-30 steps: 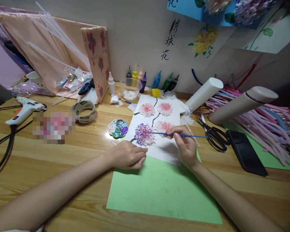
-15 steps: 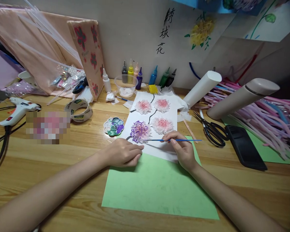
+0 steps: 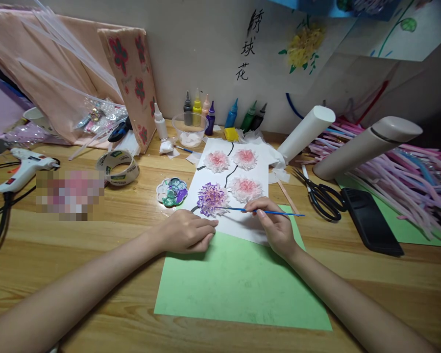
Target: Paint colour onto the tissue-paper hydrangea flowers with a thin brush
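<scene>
My right hand (image 3: pixel 275 223) pinches a thin blue paintbrush (image 3: pixel 279 212), whose tip touches a purple-tinted tissue flower (image 3: pixel 210 198) on a white sheet (image 3: pixel 242 226). Three pink tissue flowers (image 3: pixel 244 188) sit on the same sheet, joined by black stems. My left hand (image 3: pixel 189 233) rests with fingers curled, pressing the sheet's lower left corner just below the purple flower. The white sheet lies on a green paper (image 3: pixel 238 284). A small flower-shaped paint palette (image 3: pixel 172 191) sits left of the sheet.
Paint bottles (image 3: pixel 209 115) and a clear bowl (image 3: pixel 189 130) stand at the wall. Scissors (image 3: pixel 318 193), a black phone (image 3: pixel 371 220), two white tubes (image 3: pixel 306 132) and a heap of pink straws (image 3: pixel 419 181) lie right. Tape roll (image 3: pixel 117 167) and glue gun (image 3: pixel 20 166) lie left.
The view has drifted, shifting everything slightly left and up. The brush tip moved a little along the purple flower's right edge; my left hand stays on the sheet.
</scene>
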Tool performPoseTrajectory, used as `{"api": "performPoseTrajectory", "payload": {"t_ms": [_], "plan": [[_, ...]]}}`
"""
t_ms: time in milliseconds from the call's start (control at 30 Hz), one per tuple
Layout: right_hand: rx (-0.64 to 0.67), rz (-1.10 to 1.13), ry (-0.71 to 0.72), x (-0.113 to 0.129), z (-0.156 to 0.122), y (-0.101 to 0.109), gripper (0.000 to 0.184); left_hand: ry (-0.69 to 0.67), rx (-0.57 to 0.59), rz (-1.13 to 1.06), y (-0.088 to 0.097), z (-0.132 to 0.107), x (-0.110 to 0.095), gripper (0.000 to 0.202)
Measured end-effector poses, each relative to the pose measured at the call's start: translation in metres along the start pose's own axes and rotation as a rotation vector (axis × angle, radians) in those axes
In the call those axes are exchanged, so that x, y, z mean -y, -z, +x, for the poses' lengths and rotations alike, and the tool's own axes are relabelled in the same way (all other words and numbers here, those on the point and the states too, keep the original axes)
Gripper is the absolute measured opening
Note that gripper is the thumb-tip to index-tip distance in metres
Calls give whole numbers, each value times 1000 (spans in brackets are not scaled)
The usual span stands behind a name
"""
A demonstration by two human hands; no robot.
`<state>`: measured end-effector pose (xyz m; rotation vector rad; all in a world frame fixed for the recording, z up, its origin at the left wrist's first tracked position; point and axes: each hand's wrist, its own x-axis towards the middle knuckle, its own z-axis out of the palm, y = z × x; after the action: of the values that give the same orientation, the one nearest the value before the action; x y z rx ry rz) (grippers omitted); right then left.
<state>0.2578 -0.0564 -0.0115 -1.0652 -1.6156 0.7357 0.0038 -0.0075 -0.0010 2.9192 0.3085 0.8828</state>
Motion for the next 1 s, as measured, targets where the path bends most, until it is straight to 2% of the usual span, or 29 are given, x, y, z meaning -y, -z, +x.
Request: {"api": "performPoseTrajectory", "payload": {"t_ms": [100,267,467,667,867,1000], "plan": [[16,22,3,0,0,0,20,-4,9,6,0,0,0,23],[-109,117,58,0,-1,-1,22,9,10,10,0,-1,0,23],[21,9,9,2,1,-1,20,-11,-4,6,0,0,0,23],[-71,47,24,1,0,-2,23,-9,-4,13,1,1,0,23],[2,0,-18,1,0,-1,25,-10,-1,4,1,1,-1,25],[-59,72,31,1,0,-1,24,-8,9,3,0,1,0,23]]}}
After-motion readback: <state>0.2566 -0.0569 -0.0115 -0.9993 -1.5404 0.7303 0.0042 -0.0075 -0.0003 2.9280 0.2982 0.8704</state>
